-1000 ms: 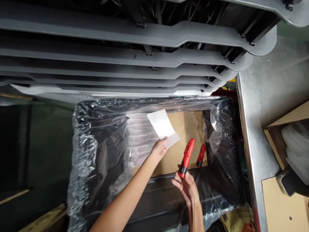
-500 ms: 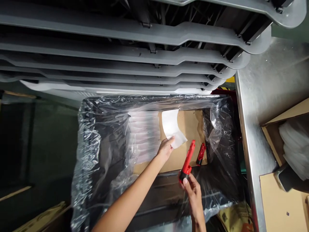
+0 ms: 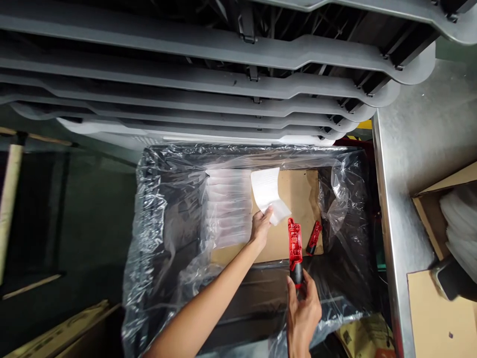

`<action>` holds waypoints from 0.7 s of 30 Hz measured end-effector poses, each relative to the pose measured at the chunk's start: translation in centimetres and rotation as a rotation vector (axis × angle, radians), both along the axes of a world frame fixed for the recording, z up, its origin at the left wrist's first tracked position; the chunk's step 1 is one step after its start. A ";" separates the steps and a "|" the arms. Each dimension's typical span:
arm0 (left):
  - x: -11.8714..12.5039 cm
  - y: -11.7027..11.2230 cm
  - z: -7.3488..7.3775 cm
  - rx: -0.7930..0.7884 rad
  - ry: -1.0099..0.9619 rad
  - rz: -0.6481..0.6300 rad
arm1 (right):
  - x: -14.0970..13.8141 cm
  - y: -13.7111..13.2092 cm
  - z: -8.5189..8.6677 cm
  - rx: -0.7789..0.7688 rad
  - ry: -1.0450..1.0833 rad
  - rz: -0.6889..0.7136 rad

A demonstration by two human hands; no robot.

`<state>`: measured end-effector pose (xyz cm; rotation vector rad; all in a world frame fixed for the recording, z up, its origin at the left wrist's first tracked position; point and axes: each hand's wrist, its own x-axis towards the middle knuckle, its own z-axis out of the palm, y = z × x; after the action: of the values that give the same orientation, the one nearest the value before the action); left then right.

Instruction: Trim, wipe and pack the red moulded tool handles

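My left hand [image 3: 262,226] pinches the lower edge of a white foam sleeve [image 3: 266,186], which bends over the cardboard sheet [image 3: 298,194]. Gripped by its black end, a red and black plastic housing half [image 3: 295,243] stands up from my right hand [image 3: 303,306], its ribbed inner side towards me. A similar red and black plastic part [image 3: 314,238] lies at the right edge of the cardboard. To the left of the sleeve, several wrapped pieces [image 3: 229,209] lie in a row.
Clear plastic film [image 3: 151,214] lines the dark bin around the cardboard. Grey stacked panels [image 3: 186,84] overhang its far side. At the right runs a metal table [image 3: 406,164], bearing a cardboard box [image 3: 428,223] with white foam sleeves [image 3: 464,219].
My right hand has turned the red and black housing half so its ribbed inside faces me. The left hand still holds the foam sleeve, and the whole view has shifted slightly.
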<state>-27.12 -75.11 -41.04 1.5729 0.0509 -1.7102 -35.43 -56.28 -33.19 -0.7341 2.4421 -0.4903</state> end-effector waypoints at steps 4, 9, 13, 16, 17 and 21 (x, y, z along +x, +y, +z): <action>0.1 0.5 -0.3 -0.049 -0.006 -0.033 | -0.2 0.6 -0.9 -0.036 0.029 0.066; 0.0 1.2 0.1 -0.068 0.072 -0.110 | -0.3 0.8 -2.1 -0.015 -0.012 0.110; 0.0 1.5 0.6 -0.030 0.199 -0.168 | -0.1 0.5 -1.9 0.017 -0.096 0.106; 0.5 2.1 0.9 0.021 0.272 -0.185 | -0.5 0.1 -1.5 0.049 -0.132 0.050; 0.7 2.3 0.9 0.037 0.292 -0.188 | -0.7 0.0 -1.4 0.050 -0.129 0.047; 1.1 3.3 0.8 0.093 0.374 -0.194 | -0.9 -0.8 -0.7 0.014 -0.086 0.171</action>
<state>-25.97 -71.84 -40.23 1.3376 0.1726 -2.1657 -36.33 -57.03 -33.89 -0.8886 2.2771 -0.4288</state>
